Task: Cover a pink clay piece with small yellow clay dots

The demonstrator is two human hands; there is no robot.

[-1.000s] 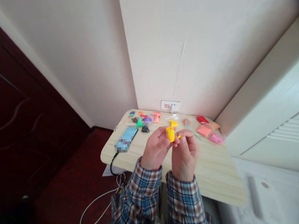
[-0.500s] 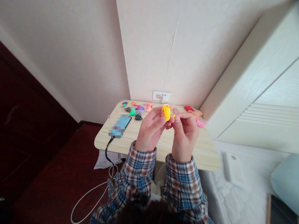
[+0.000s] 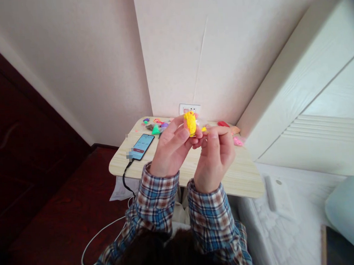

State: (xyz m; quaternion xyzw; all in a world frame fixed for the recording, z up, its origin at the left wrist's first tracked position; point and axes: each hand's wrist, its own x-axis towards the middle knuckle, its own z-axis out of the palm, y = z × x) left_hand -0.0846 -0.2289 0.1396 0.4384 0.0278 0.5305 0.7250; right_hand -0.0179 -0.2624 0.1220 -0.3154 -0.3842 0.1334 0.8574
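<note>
Raised above the table, my left hand (image 3: 172,148) is closed around a yellow clay figure (image 3: 190,123), which has small reddish marks near its top. The thumb presses its near side and the fingers lie behind it. My right hand (image 3: 215,156) is just to the right, with thumb and index finger pinched together. A small yellow clay piece (image 3: 204,129) shows at those fingertips, close to the figure. Whether the piece touches the figure I cannot tell.
On the wooden table (image 3: 224,181) lie a phone (image 3: 143,146) with a black cable, a green clay bag (image 3: 156,129), a red packet (image 3: 223,123) and a pink packet (image 3: 238,140). A wall socket (image 3: 189,108) is behind; a bed (image 3: 267,214) stands right.
My left hand has lifted the yellow figure slightly up and left and turned it, so a plainer side faces me. The small yellow piece shows more clearly at my right fingertips.
</note>
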